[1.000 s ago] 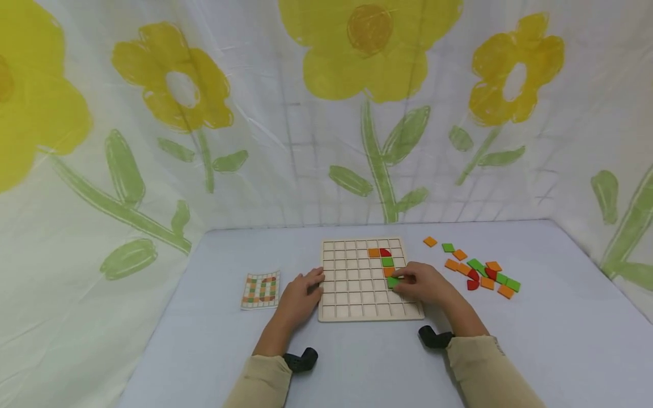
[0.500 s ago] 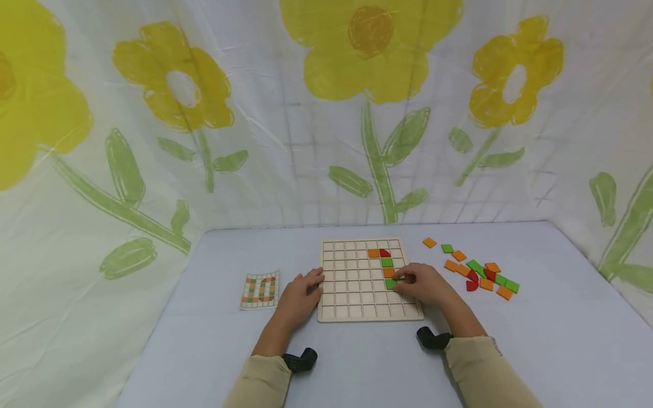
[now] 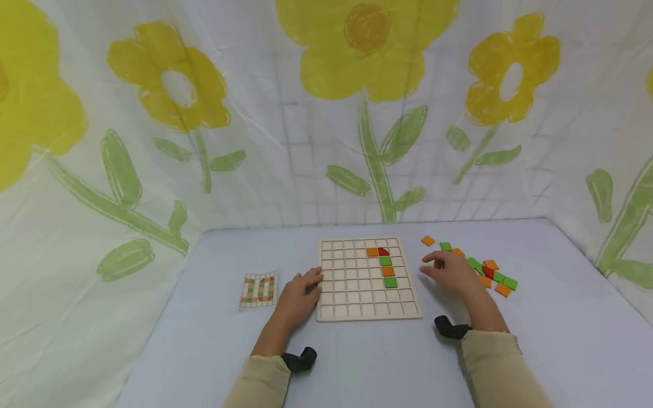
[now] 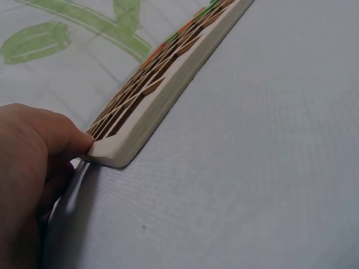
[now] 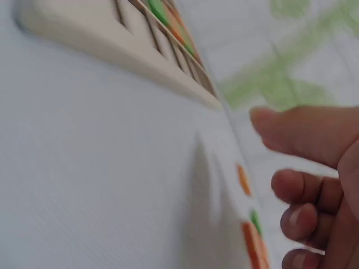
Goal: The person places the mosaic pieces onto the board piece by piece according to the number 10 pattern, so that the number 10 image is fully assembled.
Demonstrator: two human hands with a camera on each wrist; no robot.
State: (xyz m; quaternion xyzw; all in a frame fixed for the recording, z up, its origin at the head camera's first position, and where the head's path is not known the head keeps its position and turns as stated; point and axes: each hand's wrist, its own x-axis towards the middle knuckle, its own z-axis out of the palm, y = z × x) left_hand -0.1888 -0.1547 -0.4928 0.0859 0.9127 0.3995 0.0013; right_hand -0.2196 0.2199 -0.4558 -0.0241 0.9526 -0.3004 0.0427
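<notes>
A square wooden grid board (image 3: 352, 296) lies on the table. Toward its right side it carries an orange square tile (image 3: 372, 252), a red rounded tile (image 3: 384, 251), a green tile (image 3: 386, 261), another orange tile (image 3: 388, 271) and a lower green tile (image 3: 390, 282). My left hand (image 3: 297, 297) rests at the board's left edge; the left wrist view shows a digit touching the frame near a corner. Off the board's right side hovers my right hand (image 3: 451, 273), thumb and fingers apart with nothing between them, near the loose tiles (image 3: 501, 277).
Left of the board lies a small card (image 3: 259, 290) printed with a coloured grid pattern. A lone orange tile (image 3: 428, 241) and a green tile (image 3: 446, 246) sit behind the loose pile. A white curtain (image 3: 255, 198) painted with yellow flowers hangs behind the table.
My right hand has let go of the lower green tile, which stays in its cell, and has moved right toward the loose tiles. My left hand has stayed put.
</notes>
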